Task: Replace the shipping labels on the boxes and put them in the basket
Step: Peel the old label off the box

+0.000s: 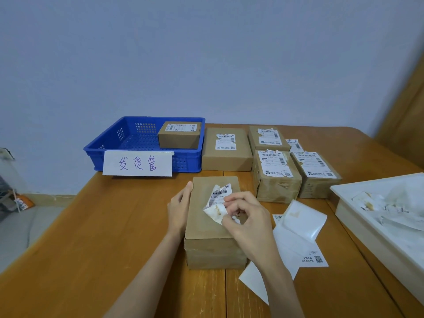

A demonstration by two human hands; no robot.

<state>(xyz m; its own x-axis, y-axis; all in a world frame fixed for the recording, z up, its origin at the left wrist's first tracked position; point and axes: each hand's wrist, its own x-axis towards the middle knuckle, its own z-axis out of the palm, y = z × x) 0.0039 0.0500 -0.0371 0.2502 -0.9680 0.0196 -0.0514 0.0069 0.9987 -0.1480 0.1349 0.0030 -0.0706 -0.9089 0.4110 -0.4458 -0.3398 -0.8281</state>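
Note:
A brown cardboard box point(211, 228) lies in front of me on the wooden table point(114, 237). My left hand point(180, 207) holds its left side, thumb on the top edge. My right hand point(247, 216) pinches the old shipping label point(218, 203), which is crumpled and partly peeled off the box top. The blue basket point(110, 148) stands at the back left with one labelled box point(179, 135) inside and a white handwritten sign point(137, 163) on its front.
Several boxes with torn labels point(226, 149) point(275, 175) point(315, 173) stand at the back right. Label sheets and backing paper point(300, 228) lie right of my box. A white tray point(358, 216) holding torn label scraps sits at the far right.

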